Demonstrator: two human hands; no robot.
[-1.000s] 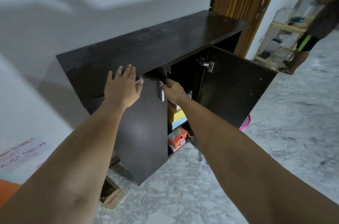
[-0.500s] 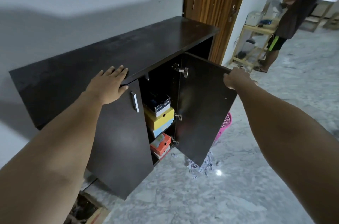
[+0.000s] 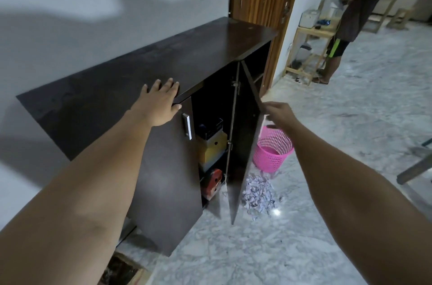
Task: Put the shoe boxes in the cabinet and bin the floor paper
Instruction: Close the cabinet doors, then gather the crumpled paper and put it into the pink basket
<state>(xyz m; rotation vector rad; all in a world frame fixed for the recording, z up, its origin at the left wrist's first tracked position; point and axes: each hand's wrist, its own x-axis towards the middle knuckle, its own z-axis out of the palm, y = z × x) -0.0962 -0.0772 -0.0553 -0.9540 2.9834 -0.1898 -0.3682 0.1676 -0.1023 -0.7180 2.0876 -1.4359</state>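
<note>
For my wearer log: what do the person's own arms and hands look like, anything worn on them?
Both forearms are bare as far as the frame shows: no sleeves, watch, bracelets or gloves. No rings show on the left hand or the right hand.

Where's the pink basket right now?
The pink basket stands on the floor right of the open cabinet door, just beyond the paper pile.

Shoe boxes (image 3: 211, 144) sit stacked inside the dark cabinet (image 3: 145, 69), right door swung open; crumpled paper (image 3: 258, 193) lies heaped beside it, by the pink bin (image 3: 272, 152).
</note>
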